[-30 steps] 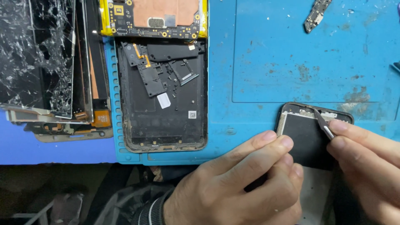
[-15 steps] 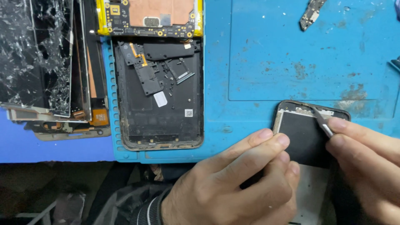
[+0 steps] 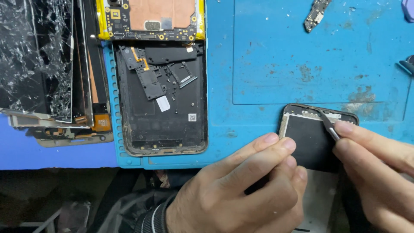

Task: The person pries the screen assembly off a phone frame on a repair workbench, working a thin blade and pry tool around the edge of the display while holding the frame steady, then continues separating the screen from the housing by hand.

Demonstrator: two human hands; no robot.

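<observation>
An opened phone frame [image 3: 311, 133] with a dark inner plate lies on the blue work mat [image 3: 276, 64] at the lower right. My left hand [image 3: 241, 190] grips its left edge with fingers curled around it. My right hand [image 3: 377, 172] pinches thin metal tweezers [image 3: 328, 125] whose tip rests at the frame's top edge, among the small parts there. The lower part of the frame is hidden under both hands.
A black phone back cover [image 3: 161, 99] holding loose brackets lies mid-left. Above it sits a yellow-edged phone board [image 3: 151, 19]. A stack of cracked screens [image 3: 39, 60] stands at the far left. A small circuit strip [image 3: 315, 15] lies at the top right.
Both hands and the frame have stayed nearly in place; the tweezers tip shifted slightly along the frame's top edge. The view drifted a little.
</observation>
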